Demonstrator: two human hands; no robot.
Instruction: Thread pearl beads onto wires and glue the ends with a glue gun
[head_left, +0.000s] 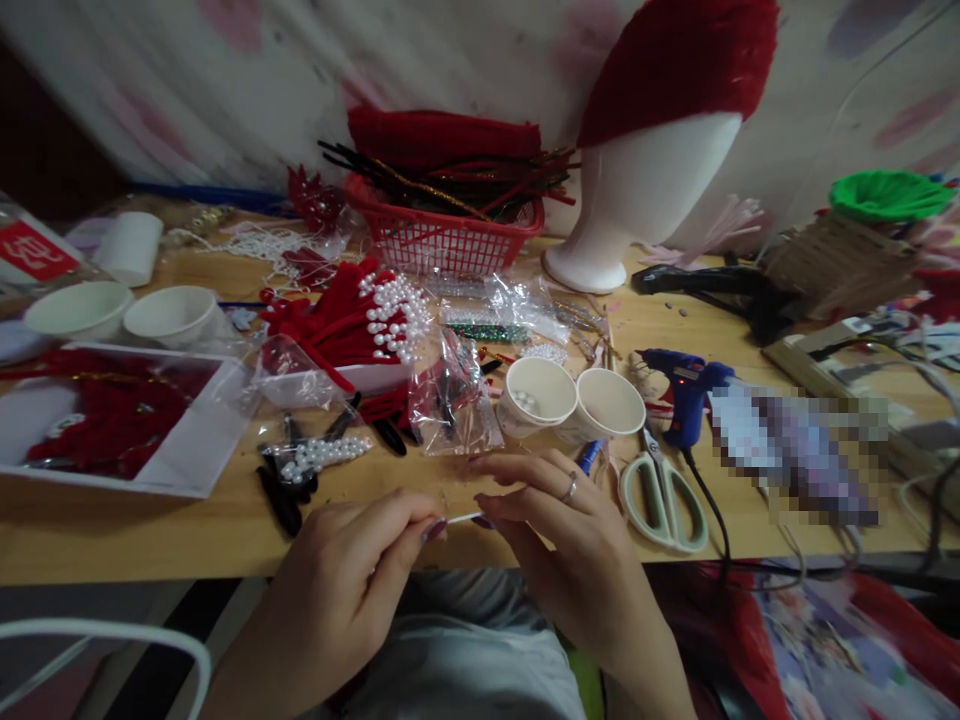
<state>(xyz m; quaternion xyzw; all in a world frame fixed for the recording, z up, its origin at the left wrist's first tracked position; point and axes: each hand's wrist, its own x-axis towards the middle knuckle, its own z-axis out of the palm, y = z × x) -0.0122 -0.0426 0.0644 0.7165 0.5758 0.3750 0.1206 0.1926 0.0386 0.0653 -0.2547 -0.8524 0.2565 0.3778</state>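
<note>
text: none legible; red packet (34, 250): white marks, too blurred to read

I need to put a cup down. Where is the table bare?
Bare wood lies along the front edge, between the white tray and the left hand. A smaller patch lies right of the scissors. The middle, around the paper cups, is crowded.

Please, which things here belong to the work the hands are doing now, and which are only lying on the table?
In use:
left hand
right hand
thin white strand, pinched between both hands

Only lying about:
scissors
blue glue gun
two paper cups
red basket
foam head
pearl strings
</note>
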